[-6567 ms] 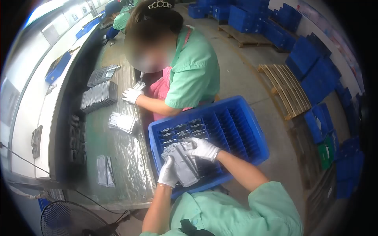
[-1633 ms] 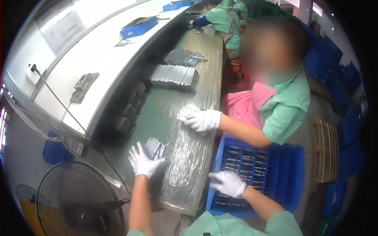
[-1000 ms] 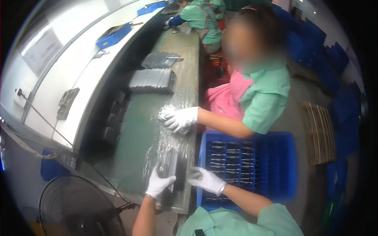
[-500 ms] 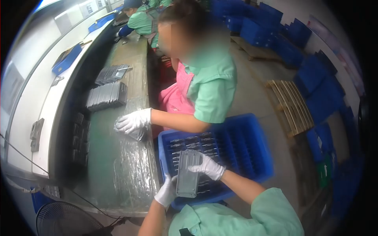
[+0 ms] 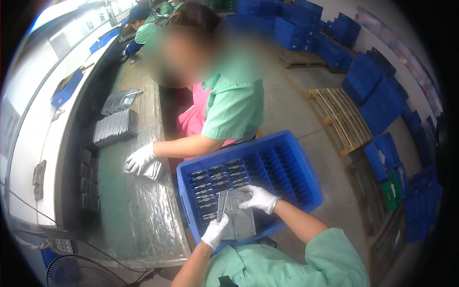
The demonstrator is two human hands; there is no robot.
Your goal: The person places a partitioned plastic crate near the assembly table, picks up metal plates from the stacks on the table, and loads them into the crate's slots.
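Both of my hands wear white gloves and are above the near part of a blue crate (image 5: 184,201). My right hand (image 5: 260,199) is closed on the upper right edge of a flat grey metal panel (image 5: 241,220), tilted with its broad face showing. My left hand (image 5: 214,233) is closed at the lower end of a narrow, ribbed grey metal panel (image 5: 222,205) seen almost edge-on. The two pieces overlap or touch; I cannot tell which. Inside the crate, rows of grey parts (image 5: 206,197) stand in the left slots, below and beside my hands.
A co-worker's gloved hand (image 5: 141,160) rests on grey panels on the plastic-covered bench (image 5: 162,210) at left. Stacked panels (image 5: 116,128) stand farther up the bench. A fan (image 5: 81,272) is at lower left. Wooden pallets (image 5: 340,119) and blue crates (image 5: 382,103) line the right.
The panel in my hands has turned, and a narrow edge-on piece now shows apart from the broad one. My left hand has moved up and right. The view has shifted.
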